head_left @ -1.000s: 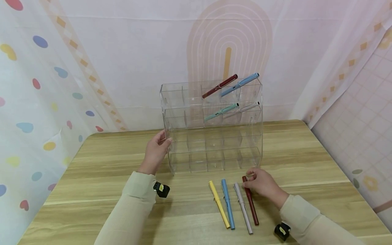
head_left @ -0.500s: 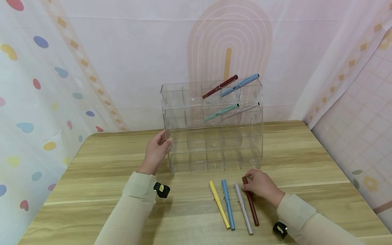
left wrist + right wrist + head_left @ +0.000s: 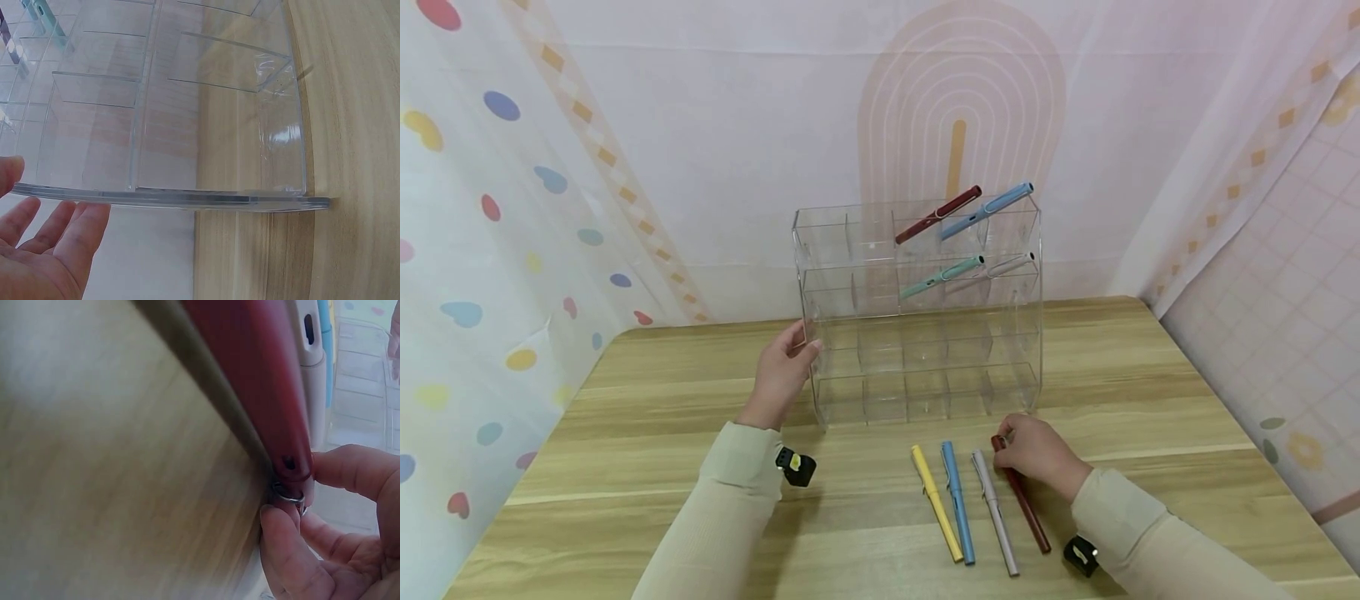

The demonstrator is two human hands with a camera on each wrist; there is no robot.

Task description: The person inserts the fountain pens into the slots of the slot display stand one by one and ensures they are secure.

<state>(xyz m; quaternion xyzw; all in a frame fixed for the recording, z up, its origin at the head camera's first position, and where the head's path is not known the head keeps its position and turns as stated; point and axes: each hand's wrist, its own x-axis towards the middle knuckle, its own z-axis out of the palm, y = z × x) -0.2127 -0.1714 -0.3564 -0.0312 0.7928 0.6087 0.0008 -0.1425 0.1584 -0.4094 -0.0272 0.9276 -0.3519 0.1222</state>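
Note:
My left hand (image 3: 781, 375) grips the left side panel of a clear acrylic pen rack (image 3: 925, 375), thumb in front and fingers behind, as the left wrist view also shows. With thumb and fingers my right hand (image 3: 1041, 450) pinches a dark red pen (image 3: 262, 381) near its clip end. That pen slants over the table in front of the rack's right side. Left of it lie a pale lilac pen (image 3: 996, 512), a blue pen (image 3: 958, 504) and a yellow pen (image 3: 937, 504), roughly side by side.
In the rack's top row lean a dark red pen (image 3: 940, 214) and a light blue pen (image 3: 988, 210). One row lower are a mint green pen (image 3: 943, 277) and a whitish pen (image 3: 1011, 265). A patterned curtain (image 3: 722, 150) hangs behind the wooden table (image 3: 647, 400).
The lower end of the held dark red pen has swung right, away from the lilac pen. My right hand has shifted slightly left; my left hand stays on the rack.

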